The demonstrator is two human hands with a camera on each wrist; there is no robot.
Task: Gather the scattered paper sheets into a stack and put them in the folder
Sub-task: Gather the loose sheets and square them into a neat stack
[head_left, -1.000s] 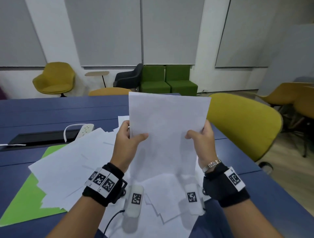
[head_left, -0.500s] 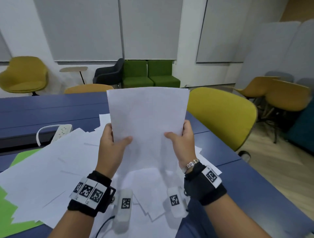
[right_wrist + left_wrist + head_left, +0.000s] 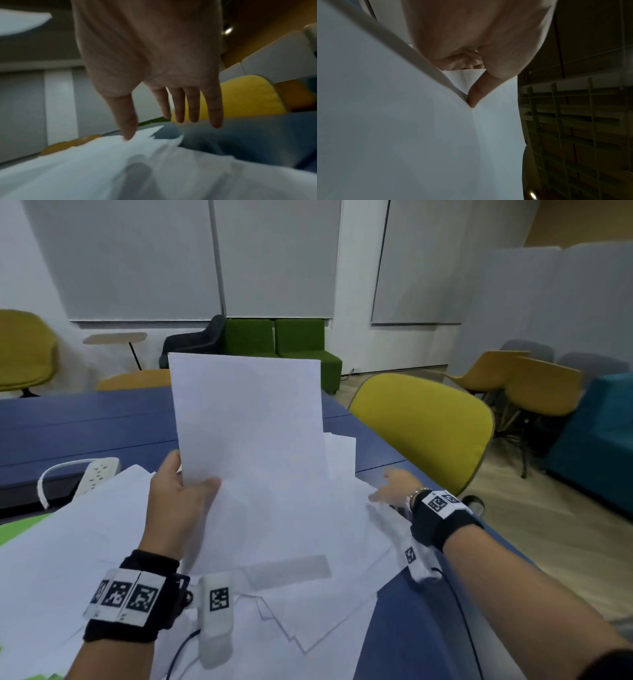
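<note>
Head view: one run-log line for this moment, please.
left hand: grips upright held sheets | right hand: empty, fingers straight, over loose sheets on table | folder: mostly covered, no sheets in

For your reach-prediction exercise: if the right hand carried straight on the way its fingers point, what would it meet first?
Most likely the loose paper sheets lying on the blue table. The right hand is open above them, fingers angled down and forward. Depth is unclear; it might reach the table just beyond their edge.

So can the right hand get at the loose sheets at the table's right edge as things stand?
Probably yes: the right hand is open and empty just above those sheets, with nothing between them.
</note>
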